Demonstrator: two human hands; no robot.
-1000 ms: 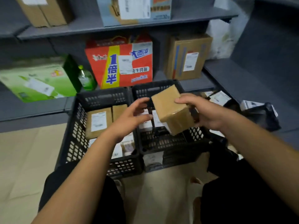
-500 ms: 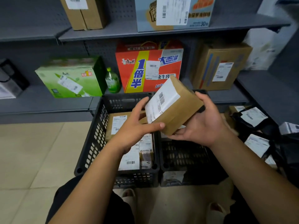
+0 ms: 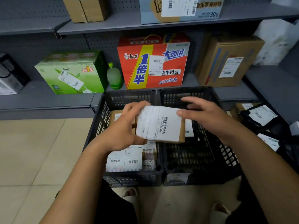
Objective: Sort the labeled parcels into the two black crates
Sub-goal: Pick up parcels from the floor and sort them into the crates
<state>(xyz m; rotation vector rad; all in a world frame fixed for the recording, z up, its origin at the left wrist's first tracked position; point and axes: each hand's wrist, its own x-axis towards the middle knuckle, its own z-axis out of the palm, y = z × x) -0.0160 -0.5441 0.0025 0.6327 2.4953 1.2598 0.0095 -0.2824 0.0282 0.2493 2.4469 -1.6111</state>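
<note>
A small brown cardboard parcel (image 3: 159,124) with a white barcode label facing up hangs over the seam between two black crates. My left hand (image 3: 124,126) grips its left end, fingers over the far edge and thumb under the near edge. My right hand (image 3: 208,117) has its thumb on the label's right corner, with its fingers stretched out and blurred beyond the far edge. The left crate (image 3: 100,120) holds several labeled parcels (image 3: 124,159). The right crate (image 3: 223,152) shows mostly bare mesh, with one labeled parcel (image 3: 189,128) partly hidden behind the held one.
More labeled parcels in black bags (image 3: 262,115) lie on the floor at the right. Grey shelves behind the crates carry a green box (image 3: 71,73), a green bottle (image 3: 114,76), a red noodle carton (image 3: 153,62) and a brown carton (image 3: 226,62). Beige tile floor (image 3: 40,151) is at the left.
The parcel has been turned label-up and lowered toward the crates. My left hand took hold of its left end. My right hand came out from under it to its right corner.
</note>
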